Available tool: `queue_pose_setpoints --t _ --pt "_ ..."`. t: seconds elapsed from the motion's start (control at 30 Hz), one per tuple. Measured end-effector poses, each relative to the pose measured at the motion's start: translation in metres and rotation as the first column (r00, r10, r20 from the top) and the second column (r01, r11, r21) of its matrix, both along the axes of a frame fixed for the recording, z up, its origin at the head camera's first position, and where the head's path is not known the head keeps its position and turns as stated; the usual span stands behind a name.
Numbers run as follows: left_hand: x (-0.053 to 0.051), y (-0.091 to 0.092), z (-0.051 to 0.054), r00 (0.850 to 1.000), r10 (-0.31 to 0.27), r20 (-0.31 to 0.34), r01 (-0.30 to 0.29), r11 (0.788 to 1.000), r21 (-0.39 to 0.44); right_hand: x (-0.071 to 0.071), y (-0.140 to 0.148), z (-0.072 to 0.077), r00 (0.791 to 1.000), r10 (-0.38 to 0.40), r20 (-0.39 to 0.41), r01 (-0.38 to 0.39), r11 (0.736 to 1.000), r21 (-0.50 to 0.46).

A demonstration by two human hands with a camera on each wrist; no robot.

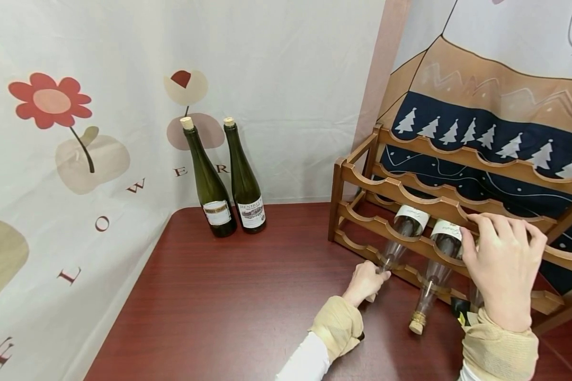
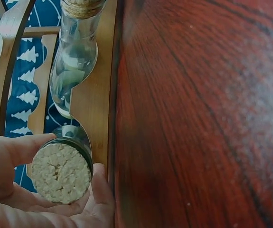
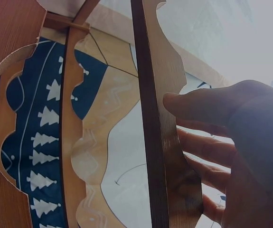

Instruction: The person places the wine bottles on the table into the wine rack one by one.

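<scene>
The left hand [image 1: 364, 283] is closed around the neck of a clear bottle [image 1: 394, 251], close to its cork [image 2: 61, 173]; in the left wrist view the cork faces the camera, with the thumb on one side of the neck and fingers on the other. This bottle lies in the lowest row of a wooden rack [image 1: 336, 201], its neck pointing out of the front and its white-labelled body inside. The right hand [image 1: 505, 259] grips the top front rail [image 1: 410, 196] of the rack, thumb against one face and the fingers on the other side.

Between the two hands, a second clear bottle [image 1: 438, 272] lies in the same row, its corked neck also sticking out toward the person. A third bottle [image 1: 476, 296] is mostly hidden behind the right hand and wrist.

To the left of the rack, well apart from it, two corked green bottles [image 1: 246, 182] with pale labels stand upright side by side on the reddish-brown table [image 1: 195, 296], near its back edge. A white cloth [image 1: 291, 106] printed with flowers and letters hangs behind them, and a dark blue cloth [image 1: 495, 119] with white trees shows behind the rack. Both wrists wear tan wraps [image 1: 338, 325].
</scene>
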State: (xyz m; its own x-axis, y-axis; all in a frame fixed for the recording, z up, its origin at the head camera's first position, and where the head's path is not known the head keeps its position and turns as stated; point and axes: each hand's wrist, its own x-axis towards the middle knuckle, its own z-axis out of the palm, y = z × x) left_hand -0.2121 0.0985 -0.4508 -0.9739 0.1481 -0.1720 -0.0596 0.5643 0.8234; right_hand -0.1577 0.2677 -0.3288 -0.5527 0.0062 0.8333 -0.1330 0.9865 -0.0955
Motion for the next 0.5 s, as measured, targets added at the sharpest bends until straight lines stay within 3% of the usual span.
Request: queue_pose_setpoints --t 0.27,0.5 --pt "-0.0007 -0.0011 0.0010 1.000 -0.010 -0.002 0.010 1.000 -0.015 0.0011 0.0018 0.0002 1.000 -0.010 0.027 0.010 1.000 0.020" --pt "-0.0004 -0.0009 0.0010 1.000 -0.013 0.000 0.013 1.000 -0.008 -0.0015 -0.0021 -0.0003 0.998 0.009 -0.057 -0.012 0.999 -0.043"
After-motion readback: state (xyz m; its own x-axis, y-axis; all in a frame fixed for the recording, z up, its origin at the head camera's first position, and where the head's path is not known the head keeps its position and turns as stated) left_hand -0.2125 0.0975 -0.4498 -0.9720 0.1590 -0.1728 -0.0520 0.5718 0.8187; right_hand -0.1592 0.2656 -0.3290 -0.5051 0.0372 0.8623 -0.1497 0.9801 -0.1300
